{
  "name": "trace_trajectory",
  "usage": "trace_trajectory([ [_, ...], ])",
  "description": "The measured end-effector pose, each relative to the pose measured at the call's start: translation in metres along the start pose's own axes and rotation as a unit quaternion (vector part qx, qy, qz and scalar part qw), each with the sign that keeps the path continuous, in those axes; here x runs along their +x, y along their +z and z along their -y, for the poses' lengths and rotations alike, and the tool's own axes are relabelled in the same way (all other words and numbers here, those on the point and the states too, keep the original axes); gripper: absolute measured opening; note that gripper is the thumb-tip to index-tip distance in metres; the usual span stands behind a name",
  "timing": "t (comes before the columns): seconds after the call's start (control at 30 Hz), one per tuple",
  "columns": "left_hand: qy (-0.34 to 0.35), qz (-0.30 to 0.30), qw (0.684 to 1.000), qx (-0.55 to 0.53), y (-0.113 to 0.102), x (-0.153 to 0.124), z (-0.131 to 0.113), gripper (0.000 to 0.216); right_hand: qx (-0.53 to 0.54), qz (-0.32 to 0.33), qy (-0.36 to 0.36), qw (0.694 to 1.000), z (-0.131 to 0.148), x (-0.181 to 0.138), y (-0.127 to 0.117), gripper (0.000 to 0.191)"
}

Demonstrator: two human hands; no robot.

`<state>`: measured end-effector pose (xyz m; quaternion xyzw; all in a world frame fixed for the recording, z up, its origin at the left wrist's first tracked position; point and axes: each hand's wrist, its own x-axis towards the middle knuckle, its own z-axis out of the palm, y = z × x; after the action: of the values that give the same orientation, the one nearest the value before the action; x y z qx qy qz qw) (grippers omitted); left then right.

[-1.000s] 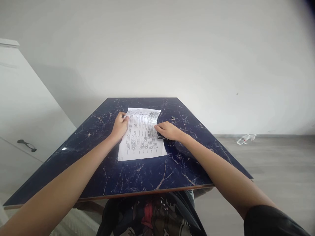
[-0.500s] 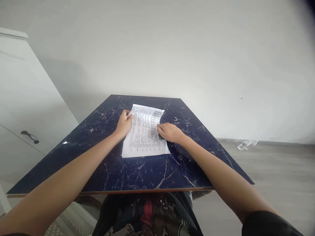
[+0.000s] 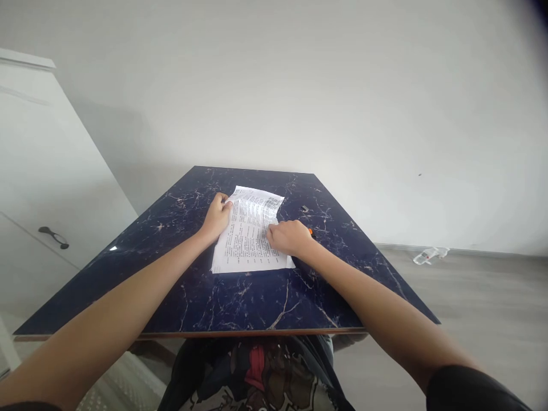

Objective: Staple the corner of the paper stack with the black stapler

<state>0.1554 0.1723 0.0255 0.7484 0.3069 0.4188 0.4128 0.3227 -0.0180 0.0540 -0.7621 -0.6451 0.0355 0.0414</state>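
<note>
A printed sheet of paper (image 3: 248,234) lies on the dark blue marbled table (image 3: 240,297), its far end curling up. My left hand (image 3: 217,217) grips the sheet's upper left edge, fingers closed on it. My right hand (image 3: 287,237) rests on the sheet's right edge with its fingers curled down. A small orange tip (image 3: 310,232) pokes out behind its knuckles; whatever else lies under the hand is hidden.
A small dark object (image 3: 303,208) lies on the table beyond my right hand. A white cabinet with a dark handle (image 3: 53,237) stands at the left. A plastic bottle (image 3: 428,254) lies on the grey floor at the right, by the wall.
My right hand slid left onto the paper's edge and now covers the dark thing it was on; an orange tip shows behind it. My left hand keeps its hold.
</note>
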Motion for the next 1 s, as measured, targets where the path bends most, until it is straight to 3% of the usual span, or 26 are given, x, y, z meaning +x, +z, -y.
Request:
trace_trajectory([
  [0.17, -0.016, 0.007, 1.000, 0.011, -0.003, 0.006, 0.013, 0.009, 0.206, 0.079, -0.072, 0.973, -0.035, -0.013, -0.028, 0.051],
  [0.33, 0.013, 0.025, 0.986, 0.165, -0.011, 0.012, 0.020, 0.010, 0.181, 0.149, -0.141, 0.962, -0.061, -0.023, -0.048, 0.034],
  [0.4, 0.027, 0.043, 0.974, 0.221, -0.013, 0.013, 0.023, 0.016, 0.152, 0.154, -0.121, 0.969, -0.066, -0.024, -0.052, 0.024],
  [0.47, 0.037, 0.050, 0.964, 0.260, -0.014, 0.014, 0.027, 0.025, 0.142, 0.134, -0.056, 0.979, -0.068, -0.025, -0.056, 0.021],
  [0.57, 0.030, 0.034, 0.957, 0.287, -0.014, 0.015, 0.033, 0.041, 0.193, 0.062, 0.038, 0.978, -0.055, -0.023, -0.055, 0.016],
  [0.63, 0.017, 0.032, 0.957, 0.288, -0.013, 0.016, 0.037, 0.048, 0.255, 0.053, 0.056, 0.964, -0.035, -0.020, -0.049, 0.020],
  [0.7, 0.013, 0.040, 0.958, 0.283, -0.013, 0.017, 0.038, 0.050, 0.291, 0.072, 0.045, 0.953, -0.011, -0.015, -0.039, 0.029],
  [0.83, 0.000, 0.037, 0.964, 0.263, -0.012, 0.015, 0.037, 0.052, 0.249, 0.063, -0.009, 0.966, 0.023, -0.005, -0.020, 0.035],
  [1.0, -0.013, 0.023, 0.969, 0.245, -0.013, 0.013, 0.034, 0.055, 0.223, 0.078, -0.004, 0.972, 0.023, -0.012, -0.017, 0.031],
])
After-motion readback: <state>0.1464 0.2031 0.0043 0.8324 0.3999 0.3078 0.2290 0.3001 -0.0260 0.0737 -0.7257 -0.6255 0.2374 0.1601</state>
